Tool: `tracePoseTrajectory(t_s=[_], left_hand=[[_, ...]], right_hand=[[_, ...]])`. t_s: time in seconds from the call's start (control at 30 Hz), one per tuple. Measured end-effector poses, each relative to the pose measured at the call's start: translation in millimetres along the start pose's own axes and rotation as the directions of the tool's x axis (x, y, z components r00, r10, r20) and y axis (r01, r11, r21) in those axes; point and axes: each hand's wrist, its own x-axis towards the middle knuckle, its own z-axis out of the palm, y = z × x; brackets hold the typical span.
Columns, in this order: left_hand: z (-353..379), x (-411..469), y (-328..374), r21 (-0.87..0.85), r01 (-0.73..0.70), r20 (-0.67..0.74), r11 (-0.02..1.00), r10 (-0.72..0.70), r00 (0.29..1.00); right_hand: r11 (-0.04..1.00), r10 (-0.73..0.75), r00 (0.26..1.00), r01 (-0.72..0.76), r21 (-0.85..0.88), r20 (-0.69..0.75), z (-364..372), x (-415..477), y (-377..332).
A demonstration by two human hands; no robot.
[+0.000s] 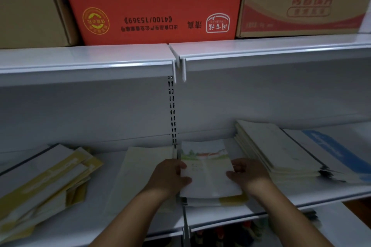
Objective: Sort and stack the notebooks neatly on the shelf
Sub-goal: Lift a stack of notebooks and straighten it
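Left grip [170, 174] and right grip [248, 172] clamp the notebook [208, 172] by its sides; square it over the stack [230, 201] beneath before letting go.

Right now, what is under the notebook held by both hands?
A short stack of notebooks on the shelf; a yellow-edged cover sticks out at its near right corner. Their count and covers are hidden by the notebook.
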Motion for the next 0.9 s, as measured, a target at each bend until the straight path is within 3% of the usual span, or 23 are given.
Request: tracePoseTrajectory(t_s=[0.23,0.47,0.77,0.9], left_hand=[[7,0,5,0.051,-0.013,0.052,0.999,0.010,0.999],[10,1,10,0.278,-0.033,0.102,0.960,0.004,0.995],[8,-1,14,0.268,-0.006,0.282,0.963,-0.072,0.957],[4,-4,16,0.311,-0.057,0.393,0.949,-0.073,0.917]], right_hand=[[0.997,0.031,0.999,-0.031,-0.068,0.007,-3,3,8],[0.891,0.034,0.990,0.031,-0.453,0.136,-1,1,12],[0.862,0.026,0.955,0.128,-0.491,0.295,-6,1,14],[0.812,0.089,0.885,0.201,-0.548,0.456,-15,-6,6]])
